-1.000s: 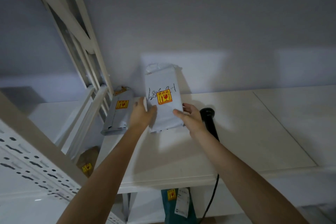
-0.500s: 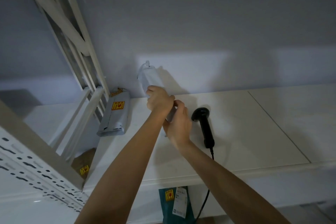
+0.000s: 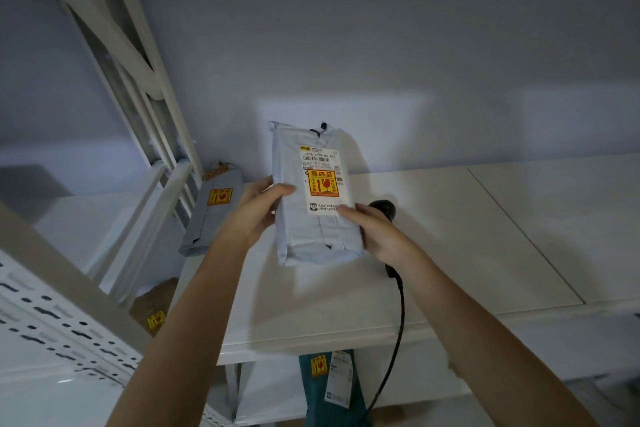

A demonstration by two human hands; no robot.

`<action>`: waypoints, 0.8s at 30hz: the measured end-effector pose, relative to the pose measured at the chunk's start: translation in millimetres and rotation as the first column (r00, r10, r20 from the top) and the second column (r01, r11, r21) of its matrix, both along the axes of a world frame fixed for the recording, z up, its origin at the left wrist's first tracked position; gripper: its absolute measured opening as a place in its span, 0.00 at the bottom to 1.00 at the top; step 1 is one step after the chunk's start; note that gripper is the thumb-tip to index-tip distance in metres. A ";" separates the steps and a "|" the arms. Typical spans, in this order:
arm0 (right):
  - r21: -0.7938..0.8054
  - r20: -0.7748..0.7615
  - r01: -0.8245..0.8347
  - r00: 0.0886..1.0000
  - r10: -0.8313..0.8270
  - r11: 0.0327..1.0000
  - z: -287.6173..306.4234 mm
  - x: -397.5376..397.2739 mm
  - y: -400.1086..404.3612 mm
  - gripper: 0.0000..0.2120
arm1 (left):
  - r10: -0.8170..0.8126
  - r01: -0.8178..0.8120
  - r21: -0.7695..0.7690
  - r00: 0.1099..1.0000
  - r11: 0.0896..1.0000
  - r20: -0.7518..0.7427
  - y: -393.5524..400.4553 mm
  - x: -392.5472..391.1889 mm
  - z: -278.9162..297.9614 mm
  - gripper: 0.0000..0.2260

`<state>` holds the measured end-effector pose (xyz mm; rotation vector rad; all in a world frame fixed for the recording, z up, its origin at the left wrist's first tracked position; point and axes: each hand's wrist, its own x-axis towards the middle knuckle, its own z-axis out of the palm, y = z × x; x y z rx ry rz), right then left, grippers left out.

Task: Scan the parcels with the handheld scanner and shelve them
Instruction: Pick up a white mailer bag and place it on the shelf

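Standing at the far left is a white metal shelf rack (image 3: 114, 87), and beside it a grey plastic parcel with a yellow and red sticker (image 3: 213, 211) lies flat at the left end of the white shelf board (image 3: 450, 236), so it looks put away already. Next comes the left hand (image 3: 254, 211), with its thumb curled over the left edge of the pale grey plastic parcel with a white paper label (image 3: 313, 198), which it holds up above the board with the label side facing the person. The right hand (image 3: 375, 230) holds the same parcel from the right, its thumb pressing on the bottom of the label. Just right of that, the black handheld scanner (image 3: 384, 211) lies on the board behind the right hand, its black cord (image 3: 398, 322) hanging down over the front edge, and nobody holds it. So this parcel probably has not been scanned or shelved yet, and more parcels wait on the lower shelves. A moment ago the parcel was turned edge-on between the two hands; before that its back, with black writing, faced the person. Now it is flipped to show the barcode.
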<state>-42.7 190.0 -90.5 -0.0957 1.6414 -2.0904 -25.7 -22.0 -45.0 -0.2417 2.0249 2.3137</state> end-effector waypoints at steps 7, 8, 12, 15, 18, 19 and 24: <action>0.119 -0.203 0.124 0.974 -0.098 0.985 -6.3 2.8 8.2 0.20 | -0.140 0.167 -0.190 0.979 0.968 0.148 -2.1 8.9 -18.7 0.22; 0.132 -0.215 0.144 0.970 -0.114 0.981 -5.8 3.1 9.1 0.21 | -0.132 0.166 -0.218 0.978 0.962 0.160 -0.6 10.5 -20.8 0.22; 0.173 -0.377 0.294 0.902 -0.212 0.940 -1.9 11.0 5.8 0.20 | -0.095 0.119 -0.193 0.987 0.974 0.130 2.3 14.0 -28.2 0.19; 0.177 -0.589 0.691 0.645 -0.487 0.701 -2.1 19.3 9.4 0.12 | -0.075 0.094 -0.208 0.993 0.974 0.094 1.3 15.8 -31.7 0.21; 0.462 -0.668 0.778 0.621 -0.410 0.426 -20.8 7.9 27.5 0.19 | -0.060 0.078 -0.219 0.994 0.973 0.088 -0.3 18.3 -34.8 0.20; 0.590 -0.593 0.694 0.719 -0.363 0.411 -27.0 3.2 31.2 0.23 | -0.058 0.077 -0.221 0.994 0.972 0.090 -0.9 18.8 -35.7 0.20; 0.797 -0.131 0.239 0.965 -0.227 0.555 -39.4 -12.0 26.9 0.21 | -0.046 0.067 -0.234 0.995 0.970 0.091 -2.6 18.4 -38.7 0.20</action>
